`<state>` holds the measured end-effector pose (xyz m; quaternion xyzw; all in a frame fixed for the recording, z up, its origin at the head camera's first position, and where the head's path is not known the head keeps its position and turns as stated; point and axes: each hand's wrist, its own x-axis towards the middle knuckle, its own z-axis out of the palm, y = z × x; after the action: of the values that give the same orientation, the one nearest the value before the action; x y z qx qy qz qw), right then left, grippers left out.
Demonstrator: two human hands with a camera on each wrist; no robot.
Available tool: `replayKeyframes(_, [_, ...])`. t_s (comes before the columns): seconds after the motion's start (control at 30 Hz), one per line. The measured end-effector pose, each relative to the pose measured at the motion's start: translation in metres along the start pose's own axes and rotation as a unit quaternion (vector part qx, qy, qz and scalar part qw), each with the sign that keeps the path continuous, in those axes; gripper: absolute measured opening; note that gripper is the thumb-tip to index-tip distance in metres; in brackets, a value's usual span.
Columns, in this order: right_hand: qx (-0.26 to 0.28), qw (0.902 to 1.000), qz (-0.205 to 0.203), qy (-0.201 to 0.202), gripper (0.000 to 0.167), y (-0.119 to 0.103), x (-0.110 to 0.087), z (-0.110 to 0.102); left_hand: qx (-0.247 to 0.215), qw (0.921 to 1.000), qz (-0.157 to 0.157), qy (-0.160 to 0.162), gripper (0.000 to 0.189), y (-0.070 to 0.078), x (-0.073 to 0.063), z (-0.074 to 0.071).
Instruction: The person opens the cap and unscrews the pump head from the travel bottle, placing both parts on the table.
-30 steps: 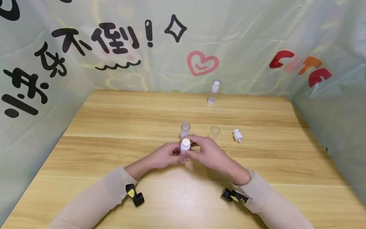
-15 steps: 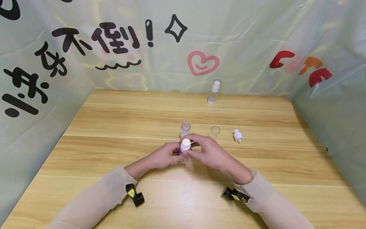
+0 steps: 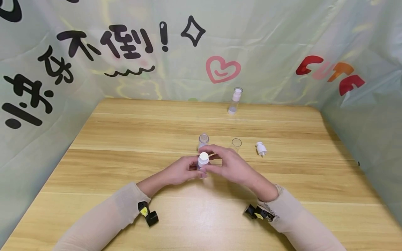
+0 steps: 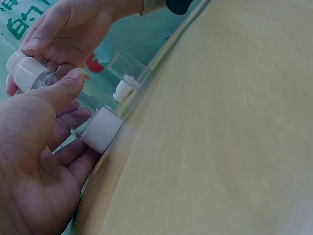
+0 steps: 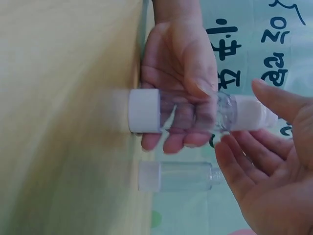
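My left hand (image 3: 179,170) grips a clear pump bottle with a white base (image 5: 144,111), holding it upright, thumb on one side and fingers behind. On its neck sits a white pump head (image 3: 203,157). My right hand (image 3: 229,165) is around the pump head, thumb and fingers loosely spread. In the right wrist view its thumb stands a little apart from the pump head, while the fingers lie close beneath it; whether they touch is unclear. Just beyond the held bottle stands a second clear bottle (image 3: 203,140) without a pump, its lower part hidden in the head view.
Right of the second bottle stands a clear cap (image 3: 236,143), partly behind my right hand. A loose white pump head (image 3: 261,149) is farther right. Near the back wall stands an assembled, capped pump bottle (image 3: 233,101). Printed cloth walls border the wooden table (image 3: 125,132).
My right thumb and forefinger have spread slightly apart around the pump head, and the right hand has shifted a little. My left hand keeps the bottle in nearly the same place.
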<state>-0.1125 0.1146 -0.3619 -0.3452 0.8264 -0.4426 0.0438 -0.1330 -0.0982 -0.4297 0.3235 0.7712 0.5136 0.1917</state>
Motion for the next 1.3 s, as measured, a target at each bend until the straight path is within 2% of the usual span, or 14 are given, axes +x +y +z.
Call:
replayKeyframes(0.17, [-0.011, 0.9992, -0.001, 0.039, 0.051, 0.001, 0.001, 0.01, -0.003, 1.0, 0.003, 0.003, 0.027, 0.0, -0.001, 0.0])
replayKeyframes(0.4, [-0.049, 0.997, 0.017, 0.058, 0.047, 0.002, 0.002, 0.018, -0.003, 1.0, -0.003, 0.005, 0.028, 0.001, -0.002, 0.0])
replayKeyframes(0.53, [-0.059, 0.9965, 0.022, 0.055, 0.042, 0.0, 0.002, 0.017, -0.012, 0.9999, -0.009, 0.002, 0.03, 0.002, -0.001, 0.0])
replayKeyframes(0.8, [-0.05, 0.9979, 0.007, 0.04, 0.039, -0.001, 0.001, 0.01, -0.016, 0.9998, -0.01, -0.002, 0.038, 0.001, -0.001, 0.0])
replayKeyframes(1.1, [-0.031, 0.999, 0.02, 0.026, 0.039, -0.003, 0.0, 0.006, -0.003, 1.0, -0.007, -0.002, 0.027, 0.0, 0.0, 0.0])
replayKeyframes(1.3, [-0.023, 0.9996, 0.007, 0.014, 0.034, -0.003, 0.0, 0.004, 0.006, 1.0, 0.0, 0.0, 0.029, 0.001, 0.0, 0.0])
